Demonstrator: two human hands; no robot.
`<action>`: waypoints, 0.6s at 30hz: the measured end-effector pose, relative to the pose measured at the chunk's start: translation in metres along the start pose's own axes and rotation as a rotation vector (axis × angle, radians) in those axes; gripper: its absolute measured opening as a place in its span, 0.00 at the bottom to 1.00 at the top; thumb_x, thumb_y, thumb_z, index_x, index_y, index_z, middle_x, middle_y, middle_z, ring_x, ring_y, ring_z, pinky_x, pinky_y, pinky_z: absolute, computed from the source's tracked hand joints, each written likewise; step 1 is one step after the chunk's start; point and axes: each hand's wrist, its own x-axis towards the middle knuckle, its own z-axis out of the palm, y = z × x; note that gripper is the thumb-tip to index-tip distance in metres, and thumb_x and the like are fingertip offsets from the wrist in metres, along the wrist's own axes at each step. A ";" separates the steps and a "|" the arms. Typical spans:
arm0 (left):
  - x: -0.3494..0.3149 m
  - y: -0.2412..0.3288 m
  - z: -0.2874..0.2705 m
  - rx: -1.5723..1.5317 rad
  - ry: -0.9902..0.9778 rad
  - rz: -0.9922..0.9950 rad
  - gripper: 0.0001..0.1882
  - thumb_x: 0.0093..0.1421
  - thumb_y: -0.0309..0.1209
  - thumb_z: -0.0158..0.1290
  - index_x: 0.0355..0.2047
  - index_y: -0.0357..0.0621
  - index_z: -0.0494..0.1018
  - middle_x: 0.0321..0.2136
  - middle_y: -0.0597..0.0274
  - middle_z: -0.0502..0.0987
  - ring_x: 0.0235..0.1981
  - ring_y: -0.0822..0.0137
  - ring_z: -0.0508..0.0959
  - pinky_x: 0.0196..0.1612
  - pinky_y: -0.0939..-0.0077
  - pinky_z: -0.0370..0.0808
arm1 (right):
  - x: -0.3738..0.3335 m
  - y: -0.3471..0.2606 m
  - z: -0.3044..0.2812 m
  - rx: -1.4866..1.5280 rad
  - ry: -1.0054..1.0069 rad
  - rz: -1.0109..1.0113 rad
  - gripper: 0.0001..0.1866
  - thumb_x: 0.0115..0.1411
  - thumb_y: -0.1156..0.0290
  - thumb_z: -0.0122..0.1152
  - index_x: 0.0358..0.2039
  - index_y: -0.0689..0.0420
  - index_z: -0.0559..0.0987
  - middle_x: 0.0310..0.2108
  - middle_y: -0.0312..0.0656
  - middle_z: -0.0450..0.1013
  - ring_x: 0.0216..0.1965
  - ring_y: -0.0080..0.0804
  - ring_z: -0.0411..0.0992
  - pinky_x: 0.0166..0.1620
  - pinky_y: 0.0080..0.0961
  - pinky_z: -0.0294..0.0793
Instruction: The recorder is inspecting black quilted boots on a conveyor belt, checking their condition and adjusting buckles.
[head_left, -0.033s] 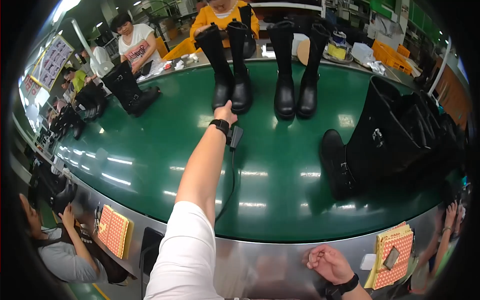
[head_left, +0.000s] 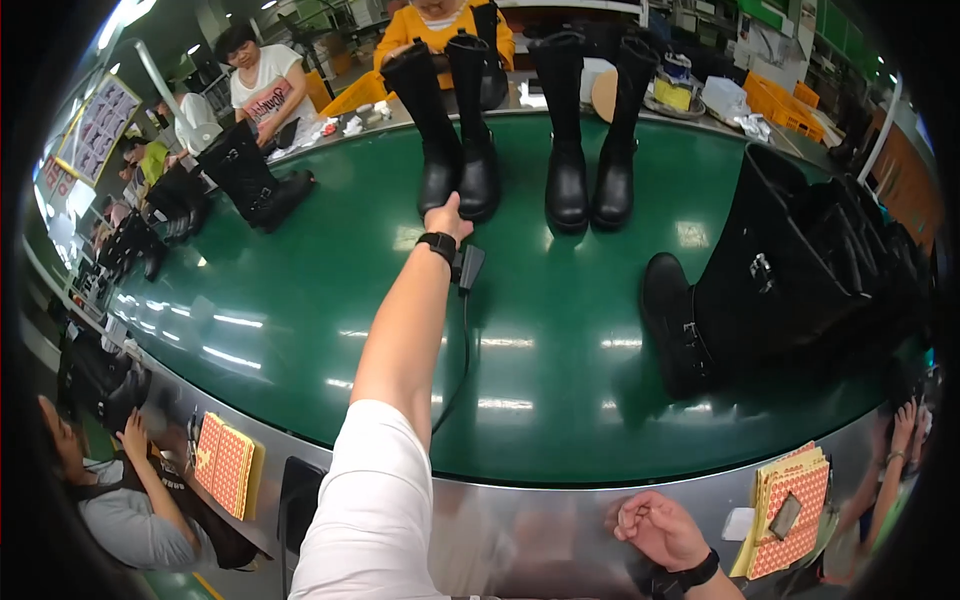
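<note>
My left hand [head_left: 446, 219] reaches far across the green table and closes round the toe of a tall black boot [head_left: 437, 180]. Its fingers are partly hidden, while the thumb points up between this boot and its mate [head_left: 478, 180]. A dark wrist device with a cable [head_left: 468, 270] hangs by that wrist. A second upright pair, with a left boot [head_left: 567, 185] and a right boot [head_left: 612, 185], stands just to the right. Down at the metal near edge, my right hand [head_left: 660, 530] rests with curled fingers and nothing visible in them.
More black boots [head_left: 760, 290] crowd the right of the green table [head_left: 540, 340]; another boot [head_left: 250, 175] stands far left. Patterned paper stacks lie on the near edge, left [head_left: 225, 465] and right [head_left: 790, 530]. Co-workers sit across and to the left.
Far things sit slightly higher and further left in the picture. The held boot and its mate have shifted a little left at their tops. My right hand keeps its place.
</note>
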 end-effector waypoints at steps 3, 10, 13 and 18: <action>0.027 -0.014 0.024 -0.124 0.132 -0.022 0.22 0.59 0.30 0.59 0.51 0.37 0.68 0.46 0.49 0.74 0.43 0.44 0.76 0.45 0.41 0.75 | -0.006 -0.003 0.003 0.013 0.009 -0.010 0.15 0.65 0.69 0.52 0.48 0.65 0.72 0.37 0.41 0.71 0.39 0.30 0.68 0.49 0.31 0.67; -0.015 -0.006 0.025 -0.040 0.187 -0.184 0.23 0.53 0.21 0.62 0.49 0.36 0.68 0.50 0.45 0.70 0.46 0.42 0.74 0.44 0.40 0.77 | -0.005 -0.001 0.009 -0.046 0.005 0.034 0.15 0.66 0.69 0.51 0.49 0.63 0.72 0.37 0.39 0.70 0.39 0.28 0.68 0.47 0.26 0.67; -0.080 0.011 0.008 0.207 -0.203 -0.388 0.22 0.55 0.29 0.62 0.48 0.36 0.68 0.50 0.45 0.70 0.47 0.49 0.76 0.43 0.62 0.81 | -0.005 0.002 0.008 -0.110 0.014 0.026 0.14 0.66 0.70 0.51 0.48 0.63 0.73 0.36 0.38 0.70 0.38 0.27 0.69 0.45 0.23 0.67; -0.238 0.036 -0.003 0.071 -0.138 -0.399 0.18 0.56 0.27 0.61 0.43 0.33 0.68 0.40 0.53 0.72 0.45 0.55 0.75 0.49 0.57 0.80 | -0.001 0.007 0.009 -0.235 -0.055 -0.024 0.13 0.67 0.70 0.49 0.48 0.63 0.73 0.36 0.39 0.71 0.38 0.24 0.69 0.44 0.21 0.69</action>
